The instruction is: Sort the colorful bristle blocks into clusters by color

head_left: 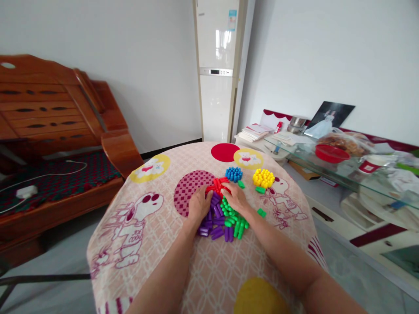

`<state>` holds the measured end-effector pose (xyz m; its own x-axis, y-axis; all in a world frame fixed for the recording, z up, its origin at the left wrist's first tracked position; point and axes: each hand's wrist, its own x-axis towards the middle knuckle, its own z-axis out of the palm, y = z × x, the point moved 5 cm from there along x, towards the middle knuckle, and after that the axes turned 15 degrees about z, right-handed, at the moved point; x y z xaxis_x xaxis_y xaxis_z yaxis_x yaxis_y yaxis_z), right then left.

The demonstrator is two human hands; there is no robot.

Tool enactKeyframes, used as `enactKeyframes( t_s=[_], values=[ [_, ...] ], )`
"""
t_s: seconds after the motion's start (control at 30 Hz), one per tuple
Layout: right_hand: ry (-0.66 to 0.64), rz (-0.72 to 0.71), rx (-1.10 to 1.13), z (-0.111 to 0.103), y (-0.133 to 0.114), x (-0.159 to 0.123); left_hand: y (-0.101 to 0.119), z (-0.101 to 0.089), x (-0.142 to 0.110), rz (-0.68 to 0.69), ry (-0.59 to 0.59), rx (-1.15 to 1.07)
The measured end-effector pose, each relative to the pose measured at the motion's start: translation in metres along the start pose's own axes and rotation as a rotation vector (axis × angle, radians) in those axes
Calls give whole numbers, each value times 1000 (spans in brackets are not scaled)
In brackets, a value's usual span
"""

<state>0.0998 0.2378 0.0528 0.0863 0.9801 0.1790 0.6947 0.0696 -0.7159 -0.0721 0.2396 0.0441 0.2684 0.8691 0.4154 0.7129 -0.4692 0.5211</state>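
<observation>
The left hand (200,204) and right hand (235,197) are bracketing the red pieces (220,185), which are lying just beyond the purple pieces (217,221) on the cloth-covered desk (170,266). The hands are standing slightly apart, fingers touching the red group from opposite sides; this two-sided contact is probably keeping it bunched. The fingers are partly hiding the contact, so the view is not showing whether either hand is gripping a piece. The green pieces (241,227) are lying against the right side of the purple pieces; the blue bundle (234,174) and yellow bundle (263,178) are standing beyond and to the right of them, presumably keeping the colours separate. The forearms are reaching forward, one on each side of the purple pieces, and converging, with the fingers curling inward.
</observation>
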Motion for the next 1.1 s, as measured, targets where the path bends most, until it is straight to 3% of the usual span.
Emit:
enactKeyframes(
  t_s=[0.17, 0.23, 0.3, 0.37, 0.43, 0.5, 0.57, 0.63, 0.7, 0.77, 0.87, 0.97, 1.1],
  values=[
    [-247, -106, 332, 4, -32, -29, -29, -5, 3, -76, 77, -283],
    [-362, -106, 392, 1, -33, -39, -35, -4, 4, -73, 99, -335],
    [-361, -85, 413, -11, -23, -37, -35, -2, 5, -53, 104, -376],
    [-161, -24, 362, -37, 4, -21, -32, 2, 6, -31, 104, -403],
    [240, 97, 210, -78, 44, 1, -30, 5, 6, -26, 111, -408],
    [510, 268, -15, -114, 83, 21, -31, 6, 6, -36, 132, -400],
    [586, 401, -179, -137, 115, 39, -33, 6, 5, -54, 160, -392],
    [531, 523, -237, -146, 136, 55, -35, 5, 5, -70, 180, -383],
    [429, 600, -215, -139, 142, 66, -36, 4, 5, -81, 180, -375],
    [308, 570, -127, -118, 131, 71, -35, 4, 6, -77, 171, -374],
    [109, 341, 70, -71, 87, 64, -34, 4, 6, -53, 171, -403],
    [-90, 155, 196, -28, 35, 38, -35, 6, 5, -55, 169, -490],
    [-351, -52, 322, 1, -14, 10, -36, 6, 5, -83, 163, -617]
  ],
)
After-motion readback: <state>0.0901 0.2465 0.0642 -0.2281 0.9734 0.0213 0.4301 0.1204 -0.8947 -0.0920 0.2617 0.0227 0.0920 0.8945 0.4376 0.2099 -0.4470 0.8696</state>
